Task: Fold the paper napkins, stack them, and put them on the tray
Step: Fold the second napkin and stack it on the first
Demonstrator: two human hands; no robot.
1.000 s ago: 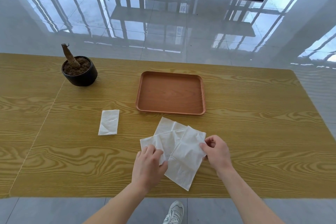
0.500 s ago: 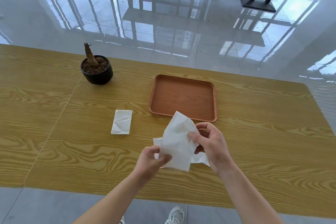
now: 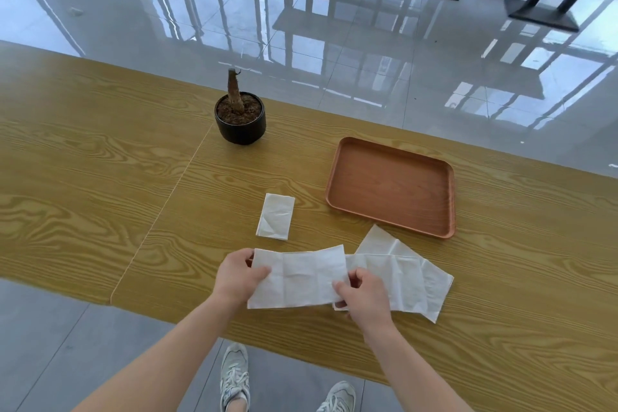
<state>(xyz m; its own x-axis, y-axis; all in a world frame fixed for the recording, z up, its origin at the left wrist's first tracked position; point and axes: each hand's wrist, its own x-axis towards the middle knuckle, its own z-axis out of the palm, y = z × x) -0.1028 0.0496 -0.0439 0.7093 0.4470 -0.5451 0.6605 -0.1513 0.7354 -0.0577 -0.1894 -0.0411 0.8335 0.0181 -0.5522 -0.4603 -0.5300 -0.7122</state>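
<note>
I hold a white paper napkin (image 3: 301, 278) stretched out flat near the table's front edge. My left hand (image 3: 239, 276) pinches its left end and my right hand (image 3: 363, 293) pinches its right end. Two more unfolded napkins (image 3: 408, 274) lie overlapping on the table just to the right, partly under my right hand. One folded napkin (image 3: 276, 221) rests on the table beyond my hands. The brown tray (image 3: 391, 184) sits farther back on the right with nothing in it.
A black pot with a bare plant stump (image 3: 240, 117) stands at the back, left of the tray. The wooden table (image 3: 100, 177) has a seam running diagonally left of the napkins. Its front edge is close to my hands; my shoes show below.
The napkin I lifted off the pile is now spread wide between both hands and lowered left of the pile. My view has swung left, so the tray and pot appear farther right.
</note>
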